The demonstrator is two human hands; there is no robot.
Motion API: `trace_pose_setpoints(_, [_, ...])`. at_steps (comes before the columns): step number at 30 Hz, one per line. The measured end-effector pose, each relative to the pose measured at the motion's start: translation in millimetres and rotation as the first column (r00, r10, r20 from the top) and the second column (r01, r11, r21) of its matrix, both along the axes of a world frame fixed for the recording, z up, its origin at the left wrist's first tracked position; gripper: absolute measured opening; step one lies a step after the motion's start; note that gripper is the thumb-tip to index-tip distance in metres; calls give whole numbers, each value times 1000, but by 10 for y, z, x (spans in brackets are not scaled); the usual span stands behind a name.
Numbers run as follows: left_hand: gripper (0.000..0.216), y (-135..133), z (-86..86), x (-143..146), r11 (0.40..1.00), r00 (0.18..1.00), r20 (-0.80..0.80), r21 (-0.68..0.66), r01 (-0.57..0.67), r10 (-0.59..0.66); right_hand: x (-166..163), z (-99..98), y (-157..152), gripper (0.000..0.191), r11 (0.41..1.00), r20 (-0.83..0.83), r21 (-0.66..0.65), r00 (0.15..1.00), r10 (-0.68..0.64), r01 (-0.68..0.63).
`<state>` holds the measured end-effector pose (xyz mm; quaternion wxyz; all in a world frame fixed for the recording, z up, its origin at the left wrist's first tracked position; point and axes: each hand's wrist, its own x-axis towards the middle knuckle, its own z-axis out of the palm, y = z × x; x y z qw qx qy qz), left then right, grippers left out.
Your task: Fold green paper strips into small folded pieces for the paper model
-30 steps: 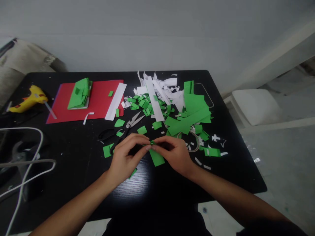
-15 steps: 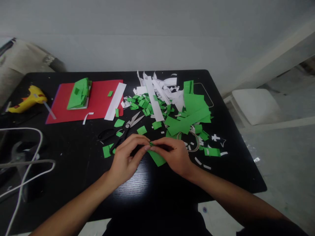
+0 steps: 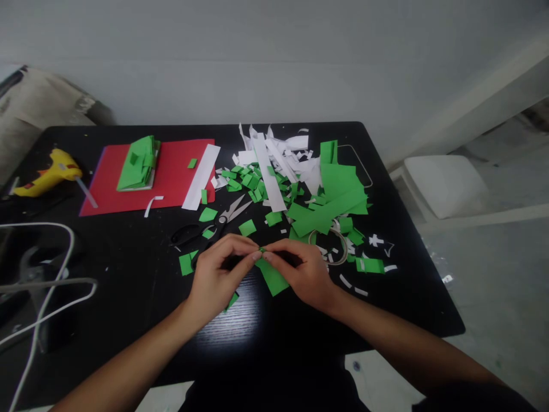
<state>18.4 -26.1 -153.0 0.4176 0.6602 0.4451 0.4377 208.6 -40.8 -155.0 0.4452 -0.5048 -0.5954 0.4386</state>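
My left hand [image 3: 217, 274] and my right hand [image 3: 302, 269] meet fingertip to fingertip above the black table [image 3: 128, 320]. Both pinch the top edge of one green paper strip [image 3: 272, 277], which hangs down between them towards the table. Black-handled scissors [image 3: 210, 226] lie just beyond my left hand, blades pointing right. Small green paper squares [image 3: 187, 262] lie around both hands.
A heap of green and white paper cuttings [image 3: 309, 189] fills the far middle. A red sheet [image 3: 171, 171] carries a stack of green paper [image 3: 139, 163]. A yellow glue gun [image 3: 47, 171] lies far left, a white cable [image 3: 47, 286] on the left, a tape ring [image 3: 334, 246] beside my right hand.
Both hands stay pinched on the green strip; it has tilted a little and its lower end has shifted slightly. Nothing else has moved.
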Motion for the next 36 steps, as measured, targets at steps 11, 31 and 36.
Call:
trace_pose_setpoints(11, [9,1,5,-4,997,997,72,-76,-9,15,-5,15,-11,10,998,-54,-54,998,36,-39])
trace_pose_setpoints(31, [7,-9,9,-40,995,988,-146,98,-30,44,16,-9,66,12,970,-260,-243,965,-36,-29])
trace_pose_setpoints(36, [9,-35,-9,-46,992,989,-140,122,-31,48,24,-17,71,8,975,-237,-220,971,-36,-18])
